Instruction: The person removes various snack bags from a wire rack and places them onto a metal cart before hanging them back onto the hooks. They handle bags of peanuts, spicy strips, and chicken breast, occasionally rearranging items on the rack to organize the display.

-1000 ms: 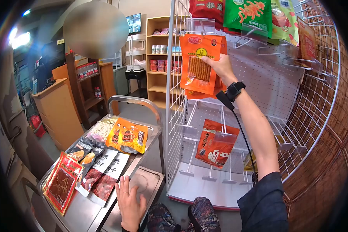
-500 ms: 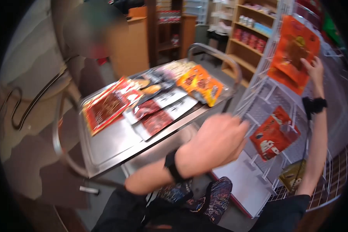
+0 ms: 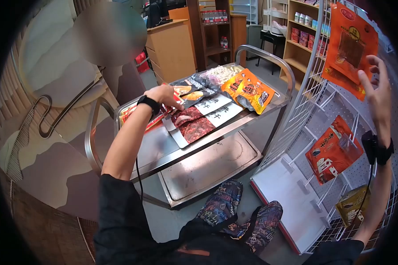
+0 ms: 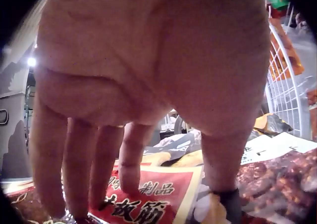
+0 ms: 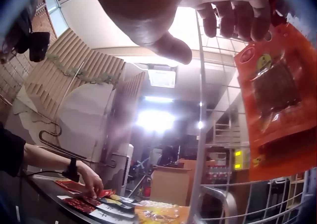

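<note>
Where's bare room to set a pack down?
Cart's lower shelf shows bare metal below the top tray; rack's white base is bare below the red bag. The tray's near corner is bare beside meat packs and red pack; beyond, black packs and orange packs crowd it.

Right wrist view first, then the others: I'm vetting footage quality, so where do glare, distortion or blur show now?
Right wrist: a bright light flares white in the background; left wrist: the left hand is dim and shadowed, the wire rack bows; head: a round patch at upper left is blurred out, and dark curved borders frame the scene.
</note>
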Available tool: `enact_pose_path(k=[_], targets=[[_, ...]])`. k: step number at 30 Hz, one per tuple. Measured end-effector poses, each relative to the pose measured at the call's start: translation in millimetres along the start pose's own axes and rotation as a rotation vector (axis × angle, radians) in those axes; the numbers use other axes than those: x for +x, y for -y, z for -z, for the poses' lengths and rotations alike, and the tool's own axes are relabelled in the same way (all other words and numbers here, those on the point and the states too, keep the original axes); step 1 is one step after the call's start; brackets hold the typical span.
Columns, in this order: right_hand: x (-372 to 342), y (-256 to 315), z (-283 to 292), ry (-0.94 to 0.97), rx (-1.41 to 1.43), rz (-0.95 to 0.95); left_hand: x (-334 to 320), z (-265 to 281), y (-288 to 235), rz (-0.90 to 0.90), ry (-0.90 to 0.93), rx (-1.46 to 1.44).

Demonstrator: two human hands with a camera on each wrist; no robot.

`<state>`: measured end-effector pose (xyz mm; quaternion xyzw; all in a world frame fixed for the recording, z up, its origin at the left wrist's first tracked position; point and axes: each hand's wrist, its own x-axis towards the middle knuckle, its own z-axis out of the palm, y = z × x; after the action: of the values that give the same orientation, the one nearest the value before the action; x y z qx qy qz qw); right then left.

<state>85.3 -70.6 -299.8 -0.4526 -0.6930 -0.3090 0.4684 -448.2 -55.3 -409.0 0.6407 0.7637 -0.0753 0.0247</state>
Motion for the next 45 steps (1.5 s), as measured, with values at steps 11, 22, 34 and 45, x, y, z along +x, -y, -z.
enact_pose_path(k=[11, 22, 34, 45], targets=[[0, 91, -11, 0.284, 0.553, -0.023, -30, 51, 26, 0.142, -0.581, -0.127], [-5, 175, -26, 0.64, 1.263, 0.053, -141, 104, -135, -0.871, -1.004, -1.302], [13, 68, 12, 0.009, 1.088, -0.701, -142, -11, -191, -0.965, -0.711, -1.043], [71, 17, 4, -0.081, 1.127, -0.652, -85, -139, -169, -0.542, -0.899, -0.707]])
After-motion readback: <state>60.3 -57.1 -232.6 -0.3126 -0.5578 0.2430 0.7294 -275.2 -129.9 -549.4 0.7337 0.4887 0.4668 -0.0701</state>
